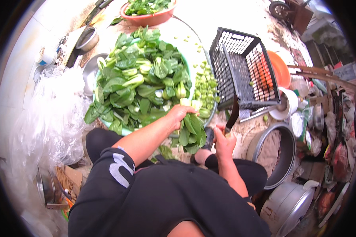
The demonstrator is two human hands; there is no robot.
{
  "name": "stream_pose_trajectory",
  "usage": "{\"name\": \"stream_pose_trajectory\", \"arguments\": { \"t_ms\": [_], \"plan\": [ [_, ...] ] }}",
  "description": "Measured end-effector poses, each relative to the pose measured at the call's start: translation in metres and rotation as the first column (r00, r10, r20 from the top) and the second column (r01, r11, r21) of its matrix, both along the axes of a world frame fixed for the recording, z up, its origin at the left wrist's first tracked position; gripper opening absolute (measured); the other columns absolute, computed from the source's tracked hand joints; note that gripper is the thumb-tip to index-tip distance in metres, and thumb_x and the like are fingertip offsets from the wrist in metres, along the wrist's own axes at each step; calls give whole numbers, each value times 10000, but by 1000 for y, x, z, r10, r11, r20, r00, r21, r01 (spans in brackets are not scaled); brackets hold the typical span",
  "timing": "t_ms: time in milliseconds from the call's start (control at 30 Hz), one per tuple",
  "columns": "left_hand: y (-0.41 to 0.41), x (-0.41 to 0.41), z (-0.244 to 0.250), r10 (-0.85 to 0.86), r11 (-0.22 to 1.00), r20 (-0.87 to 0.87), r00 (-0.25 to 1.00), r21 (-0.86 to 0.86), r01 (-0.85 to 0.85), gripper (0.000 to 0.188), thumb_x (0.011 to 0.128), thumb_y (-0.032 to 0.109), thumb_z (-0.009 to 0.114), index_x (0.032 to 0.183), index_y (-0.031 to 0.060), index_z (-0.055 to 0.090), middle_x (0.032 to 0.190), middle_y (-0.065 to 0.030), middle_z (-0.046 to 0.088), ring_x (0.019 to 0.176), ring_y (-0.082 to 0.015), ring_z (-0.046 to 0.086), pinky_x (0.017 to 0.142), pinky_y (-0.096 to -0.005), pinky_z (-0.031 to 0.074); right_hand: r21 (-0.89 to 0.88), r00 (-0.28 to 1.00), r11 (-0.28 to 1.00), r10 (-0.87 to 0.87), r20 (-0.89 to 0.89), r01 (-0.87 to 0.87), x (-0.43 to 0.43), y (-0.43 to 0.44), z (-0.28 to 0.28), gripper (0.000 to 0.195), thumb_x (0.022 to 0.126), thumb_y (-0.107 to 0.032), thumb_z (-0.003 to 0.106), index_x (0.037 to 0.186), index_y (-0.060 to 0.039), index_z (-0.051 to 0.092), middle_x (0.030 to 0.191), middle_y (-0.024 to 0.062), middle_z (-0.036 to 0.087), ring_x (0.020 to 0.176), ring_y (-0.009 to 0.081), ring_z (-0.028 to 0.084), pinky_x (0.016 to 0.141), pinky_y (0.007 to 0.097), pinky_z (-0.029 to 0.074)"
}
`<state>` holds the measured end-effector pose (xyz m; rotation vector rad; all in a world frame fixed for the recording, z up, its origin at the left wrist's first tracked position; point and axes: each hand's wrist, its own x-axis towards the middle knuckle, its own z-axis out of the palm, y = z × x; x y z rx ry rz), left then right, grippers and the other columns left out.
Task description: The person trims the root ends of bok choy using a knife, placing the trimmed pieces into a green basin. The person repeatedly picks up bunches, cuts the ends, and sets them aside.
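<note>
My left hand [179,115] grips a small bunch of bok choy [192,133], its pale stem ends pointing away from me and its leaves hanging towards me. In my right hand [225,141] is the handle of a knife, whose dark broad blade [233,114] points up and away, near the crate's near corner. A large green basin [187,63] heaped with whole bok choy [145,74] lies in front of me, left of the knife. Cut stem ends [204,86] are piled along the basin's right side.
A black plastic crate [243,66] stands right of the stem ends, with an orange basin [277,68] behind it. A red basin of greens [148,20] is at the far side. Metal pots [289,154] stand at right; clear plastic bags [56,115] are heaped at left.
</note>
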<state>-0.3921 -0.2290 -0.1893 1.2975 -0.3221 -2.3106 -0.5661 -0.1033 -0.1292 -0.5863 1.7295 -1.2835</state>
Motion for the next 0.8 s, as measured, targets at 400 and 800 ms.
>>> {"name": "stream_pose_trajectory", "arguments": {
  "t_ms": [400, 800],
  "plan": [
    [-341, 66, 212, 630, 656, -171, 757, -405, -637, 1042, 844, 770, 418, 1497, -21, 237, 1325, -293, 491, 1068, -416, 599, 1132, -598, 217, 65, 986, 998, -11, 168, 0, 20, -37, 21, 125, 877, -111, 676, 978, -54, 630, 593, 12, 541, 431, 83, 465, 368, 224, 330],
    [-224, 103, 50, 39, 942, 320, 947, -327, 72, 352, 883, 301, 672, 1108, 48, 574, 1029, -122, 681, 834, -238, 688, 782, -412, 542, 118, 906, 954, 215, 365, -274, 53, -40, 21, 166, 882, -88, 691, 1023, -54, 612, 664, -5, 558, 509, 64, 474, 416, 216, 316]
  ]
}}
